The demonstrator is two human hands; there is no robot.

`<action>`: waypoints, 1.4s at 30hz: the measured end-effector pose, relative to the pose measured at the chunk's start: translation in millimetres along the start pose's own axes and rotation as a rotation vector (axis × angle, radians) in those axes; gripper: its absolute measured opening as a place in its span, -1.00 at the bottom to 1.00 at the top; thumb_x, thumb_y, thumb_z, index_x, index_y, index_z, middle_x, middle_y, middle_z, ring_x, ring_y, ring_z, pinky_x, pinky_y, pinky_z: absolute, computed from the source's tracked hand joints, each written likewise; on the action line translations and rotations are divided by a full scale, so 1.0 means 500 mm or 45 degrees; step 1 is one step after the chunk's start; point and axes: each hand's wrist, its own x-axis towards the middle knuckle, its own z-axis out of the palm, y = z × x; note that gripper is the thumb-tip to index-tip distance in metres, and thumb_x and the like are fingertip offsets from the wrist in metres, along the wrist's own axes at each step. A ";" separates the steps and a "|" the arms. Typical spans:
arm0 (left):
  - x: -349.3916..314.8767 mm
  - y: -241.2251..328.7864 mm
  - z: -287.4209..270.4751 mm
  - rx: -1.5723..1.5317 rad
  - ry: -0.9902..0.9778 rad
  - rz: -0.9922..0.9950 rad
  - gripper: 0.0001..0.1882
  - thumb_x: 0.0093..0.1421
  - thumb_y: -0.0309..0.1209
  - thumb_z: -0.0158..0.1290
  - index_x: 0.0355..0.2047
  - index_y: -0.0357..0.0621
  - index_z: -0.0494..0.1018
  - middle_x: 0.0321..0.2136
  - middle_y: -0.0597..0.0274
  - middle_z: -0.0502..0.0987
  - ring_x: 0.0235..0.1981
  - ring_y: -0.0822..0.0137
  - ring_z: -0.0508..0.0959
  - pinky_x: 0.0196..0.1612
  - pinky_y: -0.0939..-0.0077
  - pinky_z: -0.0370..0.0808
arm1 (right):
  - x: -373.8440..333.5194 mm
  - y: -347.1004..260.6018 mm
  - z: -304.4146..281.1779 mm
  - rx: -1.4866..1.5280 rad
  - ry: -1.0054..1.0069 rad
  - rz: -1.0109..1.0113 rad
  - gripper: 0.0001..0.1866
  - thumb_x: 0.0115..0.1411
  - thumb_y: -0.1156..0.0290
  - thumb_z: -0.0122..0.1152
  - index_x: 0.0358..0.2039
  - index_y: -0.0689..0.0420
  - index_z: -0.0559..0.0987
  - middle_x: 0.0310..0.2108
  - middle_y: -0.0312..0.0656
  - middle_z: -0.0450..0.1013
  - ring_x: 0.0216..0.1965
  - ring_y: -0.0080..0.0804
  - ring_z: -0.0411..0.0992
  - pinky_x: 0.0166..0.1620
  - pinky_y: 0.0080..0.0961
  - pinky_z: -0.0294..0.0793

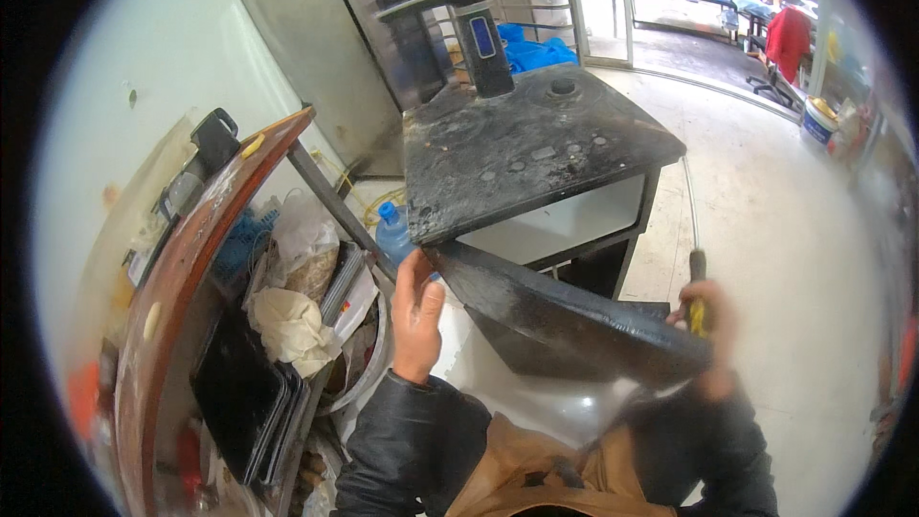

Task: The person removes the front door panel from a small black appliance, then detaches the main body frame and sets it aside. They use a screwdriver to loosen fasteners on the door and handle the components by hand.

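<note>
A worn black cabinet (536,148) stands in front of me. From its left corner a thick dark panel (565,302) juts out at an angle, leaving a light inner compartment exposed. My left hand (417,316) rests by the panel's left end, fingers stretched upward and thumb apart; whether it presses on the edge I cannot tell. Beside the panel's right end, my right hand (713,330), smeared by motion, is closed round a long screwdriver (698,273) with a black-and-yellow handle. The screwdriver's thin shaft points up past the cabinet's right corner.
A post with a small display (483,43) rises from the cabinet's back. At left, a wooden-edged table (206,201) stands over dark trays (251,393), bags and a bin. A blue-capped water jug (392,230) sits behind my left hand. Pale floor (795,258) stretches right toward a doorway.
</note>
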 end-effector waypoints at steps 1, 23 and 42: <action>0.004 0.009 -0.019 -0.008 -0.044 -0.034 -0.36 0.43 -0.15 0.08 0.32 -0.38 0.25 0.15 0.00 0.44 0.20 0.16 0.42 0.30 0.23 0.31 | -0.016 0.006 0.010 -0.033 -0.042 -0.070 -0.44 -0.11 0.40 0.66 -0.10 0.16 0.55 -0.21 -0.28 0.36 -0.24 -0.49 0.47 -0.22 -0.52 0.59; -0.031 0.265 -0.018 0.993 -0.854 0.609 -0.66 -0.19 -0.70 0.14 -0.37 -0.12 0.41 0.17 0.06 0.50 0.38 -0.18 0.30 0.42 -0.24 0.10 | -0.048 0.078 -0.025 -0.985 0.130 -0.091 -0.50 0.04 0.28 0.57 -0.01 0.07 0.62 -0.26 -0.07 0.42 -0.23 -0.13 0.42 -0.13 -0.26 0.44; -0.043 0.230 -0.055 1.013 -0.802 0.614 -0.62 -0.13 -0.43 0.42 -0.30 -0.06 0.51 0.24 -0.08 0.45 0.40 -0.25 0.29 0.35 -0.05 0.28 | 0.208 0.252 0.011 -1.103 0.046 0.104 -0.48 0.12 0.04 0.51 -0.06 0.17 0.66 -0.15 0.04 0.62 -0.08 -0.01 0.56 0.02 -0.20 0.52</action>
